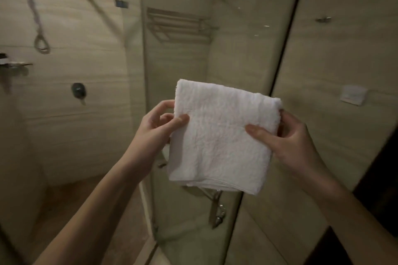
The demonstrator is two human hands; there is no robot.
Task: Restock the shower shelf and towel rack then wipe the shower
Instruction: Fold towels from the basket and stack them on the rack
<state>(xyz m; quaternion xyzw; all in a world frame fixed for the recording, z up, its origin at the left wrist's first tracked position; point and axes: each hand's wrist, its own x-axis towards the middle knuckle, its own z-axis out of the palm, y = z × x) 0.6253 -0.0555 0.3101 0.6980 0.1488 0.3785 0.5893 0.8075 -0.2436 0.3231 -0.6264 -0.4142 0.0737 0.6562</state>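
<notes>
White towel (221, 135) against beige, faintly striped wall tiles (86, 28); silvery metal rack (178, 26).

One towel (221, 135), one left hand (155, 131), one right hand (295, 142), one towel rack (178, 26)

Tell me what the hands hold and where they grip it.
A folded white towel: left hand pinches its left edge, right hand its right edge.

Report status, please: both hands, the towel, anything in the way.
Status: left hand, right hand both pinching folded white towel by its side edges. Towel held in air, not yet on towel rack. A glass panel stands between towel and rack.
</notes>
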